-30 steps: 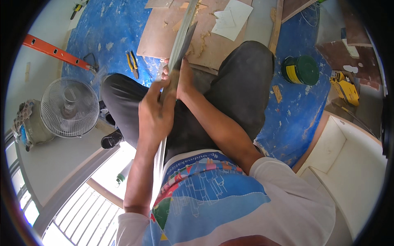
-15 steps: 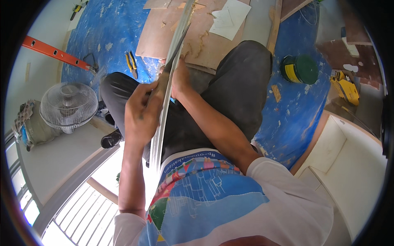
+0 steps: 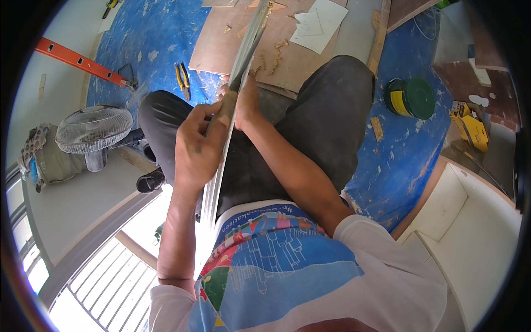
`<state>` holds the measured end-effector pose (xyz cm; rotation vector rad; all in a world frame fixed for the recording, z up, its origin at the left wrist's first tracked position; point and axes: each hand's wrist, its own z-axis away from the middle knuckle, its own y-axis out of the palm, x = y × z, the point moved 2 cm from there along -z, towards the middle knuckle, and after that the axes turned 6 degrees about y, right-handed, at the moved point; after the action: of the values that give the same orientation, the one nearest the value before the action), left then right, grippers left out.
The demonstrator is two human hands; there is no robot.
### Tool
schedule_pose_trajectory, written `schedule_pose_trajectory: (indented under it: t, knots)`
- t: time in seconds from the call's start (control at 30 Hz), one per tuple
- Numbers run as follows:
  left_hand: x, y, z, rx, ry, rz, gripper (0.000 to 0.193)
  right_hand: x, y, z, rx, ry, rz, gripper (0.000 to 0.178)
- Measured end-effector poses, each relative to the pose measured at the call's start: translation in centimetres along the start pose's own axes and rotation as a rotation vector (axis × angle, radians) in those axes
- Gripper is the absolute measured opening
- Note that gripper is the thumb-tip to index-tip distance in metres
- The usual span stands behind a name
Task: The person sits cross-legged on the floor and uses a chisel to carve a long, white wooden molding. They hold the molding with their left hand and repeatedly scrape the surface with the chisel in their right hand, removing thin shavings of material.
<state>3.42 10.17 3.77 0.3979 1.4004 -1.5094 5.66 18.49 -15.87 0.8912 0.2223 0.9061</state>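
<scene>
A long pale grooved strip runs from my lap up past my knees. My left hand is closed around the brown handle of a tool with a long, dark, tapering blade. That blade lies along the strip; whether it is a file or a knife I cannot tell. My right hand grips the strip from its right side, just beside the blade, its fingers partly hidden behind it. Below the strip's far part lies a brown board with curled shavings.
Yellow-handled pliers lie on the blue floor covering. An orange level and a fan are at left. To the right stand a green bucket and a yellow box. White paper rests on the board.
My left hand and the blade have shifted slightly up and right along the strip. The fan's head has turned. The whole view has moved a little.
</scene>
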Motion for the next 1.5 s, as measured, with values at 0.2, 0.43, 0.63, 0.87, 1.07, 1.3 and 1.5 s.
schedule_pose_trajectory:
  t: [0.2, 0.43, 0.63, 0.87, 1.07, 1.3, 1.5]
  knots:
    - [-0.1, -0.1, -0.6, 0.002, -0.013, 0.105, 0.036, 1.0, 1.9, 1.3, -0.060, 0.015, -0.112, 0.047]
    - [1.4, -1.0, -0.5, 0.036, -0.008, 0.109, 0.038, 0.9, 1.8, 2.0, -0.046, 0.036, -0.021, 0.040]
    - [0.7, -1.2, 1.5, -0.063, 0.192, -0.182, 0.032, 0.5, 0.6, 0.0, -0.064, 0.013, 0.029, 0.051]
    - [0.6, -0.4, 0.2, -0.018, 0.007, -0.097, 0.033, 0.4, 0.4, 0.1, -0.033, 0.016, 0.009, 0.063]
    - [-0.1, 0.4, 1.7, -0.078, 0.184, -0.247, 0.032, 0.9, 0.9, 1.1, 0.015, 0.053, 0.016, 0.065]
    - [2.8, 0.6, 0.0, -0.086, 0.196, -0.146, 0.032, 0.6, 0.8, 0.2, 0.011, -0.015, -0.012, 0.065]
    - [2.5, 1.9, 1.3, -0.144, 0.350, -0.332, 0.034, 0.0, 0.4, 0.2, 0.079, 0.055, -0.053, 0.064]
